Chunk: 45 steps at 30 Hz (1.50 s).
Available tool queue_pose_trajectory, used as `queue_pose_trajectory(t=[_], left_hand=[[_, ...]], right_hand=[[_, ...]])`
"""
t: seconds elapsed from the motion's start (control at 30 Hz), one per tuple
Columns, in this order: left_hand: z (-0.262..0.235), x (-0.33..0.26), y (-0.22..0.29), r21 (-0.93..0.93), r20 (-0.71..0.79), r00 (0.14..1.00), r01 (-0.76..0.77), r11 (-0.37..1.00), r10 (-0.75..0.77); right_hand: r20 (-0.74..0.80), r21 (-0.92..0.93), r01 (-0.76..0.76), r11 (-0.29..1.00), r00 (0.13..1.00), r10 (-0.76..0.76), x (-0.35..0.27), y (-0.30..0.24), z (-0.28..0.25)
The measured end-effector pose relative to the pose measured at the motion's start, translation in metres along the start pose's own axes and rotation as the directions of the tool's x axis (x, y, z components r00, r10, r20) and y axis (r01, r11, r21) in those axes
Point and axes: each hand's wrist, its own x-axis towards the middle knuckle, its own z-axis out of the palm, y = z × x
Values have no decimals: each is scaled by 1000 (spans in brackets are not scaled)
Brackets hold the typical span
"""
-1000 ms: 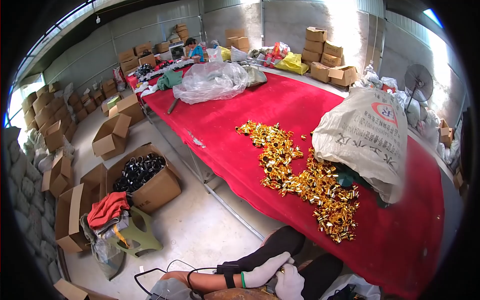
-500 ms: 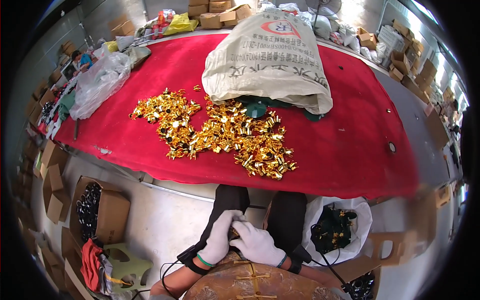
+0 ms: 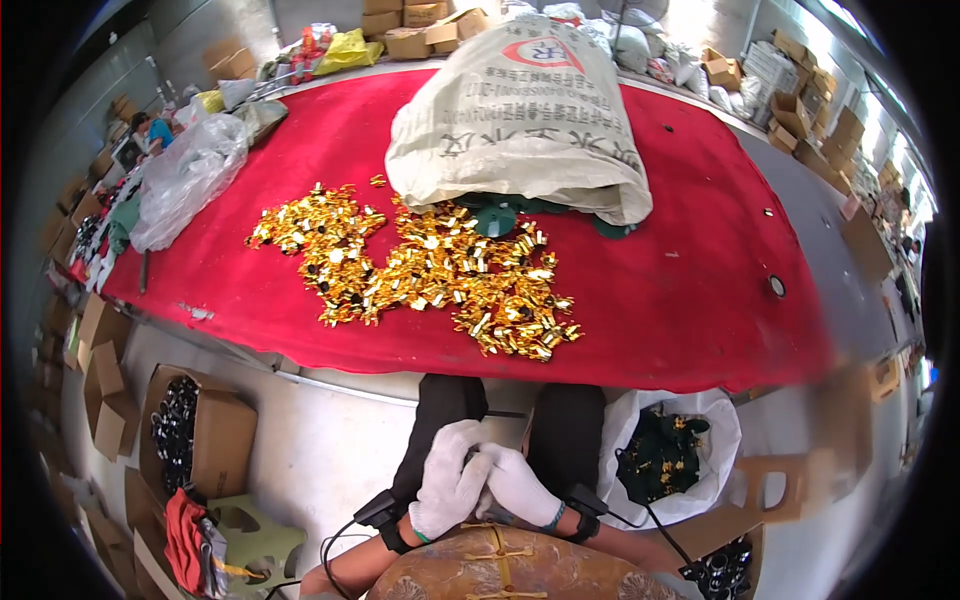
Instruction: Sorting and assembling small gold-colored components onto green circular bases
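Both hands wear white knit gloves and meet above my lap, near the table's front edge. My left hand [image 3: 448, 480] is closed, its fingers curled against the other glove. My right hand [image 3: 520, 486] is closed too, its fingertips pressed into the left. Only a small dark bit shows between the fingertips; the gloves hide the rest of what they hold. On the red-covered table [image 3: 690, 300] beyond lies a spread heap of small shiny gold clip-like pieces [image 3: 425, 275], some with black parts. Behind it a big off-white woven sack [image 3: 520, 120] lies with dark green discs [image 3: 494, 221] at its mouth.
Right of my legs stands a white bag [image 3: 722, 462] holding green and gold pieces. A carton [image 3: 228, 440] of black parts is at the left, near a green stool [image 3: 262, 540]. Clear plastic sheeting [image 3: 195, 185] lies on the table's left end.
My hands have drawn closer together, and my right fingers now cover the gap where a bit of gold and dark showed. The view has shifted slightly; the heap looks unchanged.
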Motion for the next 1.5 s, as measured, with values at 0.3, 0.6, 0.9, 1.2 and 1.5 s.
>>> queue_pose_trajectory(t=[0.3,0.6,0.9,1.2,1.5], left_hand=[[2,-8,-18,-173,41,979,202,964,-197],[-4,-3,9,119,49,997,-64,991,59],[-20,-13,-45,-815,47,782,390,429,-622],[-16,-32,-62,-846,226,747,469,254,-625],[-20,-40,-74,-877,254,779,435,203,-573]], right_hand=[[53,-799,391,457,802,-595,0,19,8],[241,386,-125,914,970,30,-1,8,-12],[402,-889,409,-207,476,-783,28,-95,-26],[612,-770,349,-534,638,-467,109,-152,-83],[599,-786,312,-534,595,-535,129,-167,-49]])
